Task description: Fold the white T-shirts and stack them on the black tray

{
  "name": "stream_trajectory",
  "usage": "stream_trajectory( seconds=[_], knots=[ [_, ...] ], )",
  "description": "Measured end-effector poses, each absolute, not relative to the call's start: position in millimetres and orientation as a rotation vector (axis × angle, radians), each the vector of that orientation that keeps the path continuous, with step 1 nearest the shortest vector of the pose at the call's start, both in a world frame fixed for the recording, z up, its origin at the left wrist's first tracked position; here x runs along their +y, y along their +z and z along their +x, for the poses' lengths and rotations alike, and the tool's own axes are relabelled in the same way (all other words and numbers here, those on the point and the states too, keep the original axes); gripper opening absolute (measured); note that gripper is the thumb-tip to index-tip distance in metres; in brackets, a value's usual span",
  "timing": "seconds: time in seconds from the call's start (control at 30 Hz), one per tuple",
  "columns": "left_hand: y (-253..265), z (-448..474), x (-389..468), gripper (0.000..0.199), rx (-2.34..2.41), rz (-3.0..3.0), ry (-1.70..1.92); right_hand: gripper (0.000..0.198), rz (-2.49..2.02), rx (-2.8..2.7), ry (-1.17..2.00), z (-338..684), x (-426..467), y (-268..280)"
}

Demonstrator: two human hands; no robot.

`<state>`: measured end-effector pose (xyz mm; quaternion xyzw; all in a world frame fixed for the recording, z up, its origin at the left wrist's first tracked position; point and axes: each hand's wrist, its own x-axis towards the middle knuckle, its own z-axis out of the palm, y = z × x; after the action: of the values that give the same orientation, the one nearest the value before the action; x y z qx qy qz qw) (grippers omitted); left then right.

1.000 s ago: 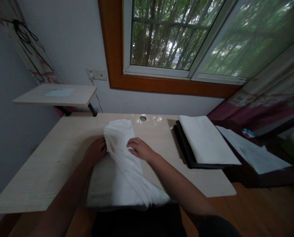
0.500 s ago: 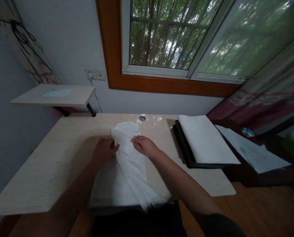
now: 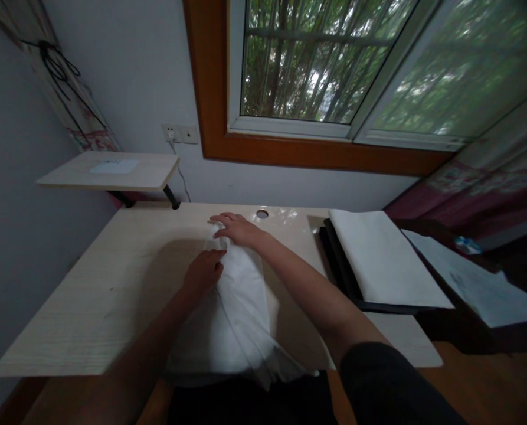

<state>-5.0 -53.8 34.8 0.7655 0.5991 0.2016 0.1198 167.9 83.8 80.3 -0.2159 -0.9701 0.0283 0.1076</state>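
A white cloth garment (image 3: 245,289), partly folded and creased, lies lengthwise on the table, its near end bunched at the front edge by my lap. My left hand (image 3: 203,273) is closed on the left edge of the cloth, thumb and forefinger pinching a fold. Just beyond it, my right hand (image 3: 237,230) reaches across the far end of the garment. Its fingers are stretched out and apart, with the thumb against the white fabric. Part of the far end is covered by this hand.
The pale wooden table (image 3: 113,283) has a round cable hole (image 3: 262,214) near the wall. A raised shelf (image 3: 152,171) with a paper on it stands at back left. On the right lies a stack of black items topped by a white folded piece (image 3: 382,260).
My right hand has moved from the garment's right edge leftward and away to its far end, its fingers opening out. My left hand has shifted slightly right. The view has turned slightly left.
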Motion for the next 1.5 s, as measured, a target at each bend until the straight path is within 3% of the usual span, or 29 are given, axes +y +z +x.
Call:
stream_trajectory(
  seconds=[0.1,0.3,0.47,0.57,0.83,1.33,1.5],
  knots=[
    [36.2,-7.3,-54.9,0.043,1.742,2.19,0.64,0.023,-0.629,-2.845,0.163,171.1,96.1,81.5],
    [39.2,-12.6,-66.1,0.039,1.808,1.936,0.67,0.018,-0.638,-2.669,0.599,192.4,126.6,87.1],
    [45.0,-20.8,-73.2,0.019,1.817,1.844,0.645,0.019,-0.787,-2.459,0.961,202.3,130.4,93.0],
    [49.1,-25.9,-72.9,0.026,1.725,1.671,0.754,0.019,-0.959,-2.369,1.036,200.2,128.3,95.2],
    [41.3,-39.4,-57.3,0.051,1.584,1.31,0.895,0.026,-1.163,-2.332,0.737,169.3,126.9,88.0],
    [23.5,-52.1,-37.2,0.042,1.859,1.567,0.703,0.032,-1.582,-2.366,0.465,135.5,138.6,49.6],
    [19.6,-54.7,-36.8,0.041,1.873,1.512,0.75,0.048,-1.517,-2.367,0.553,146.4,145.2,55.6]
  ],
)
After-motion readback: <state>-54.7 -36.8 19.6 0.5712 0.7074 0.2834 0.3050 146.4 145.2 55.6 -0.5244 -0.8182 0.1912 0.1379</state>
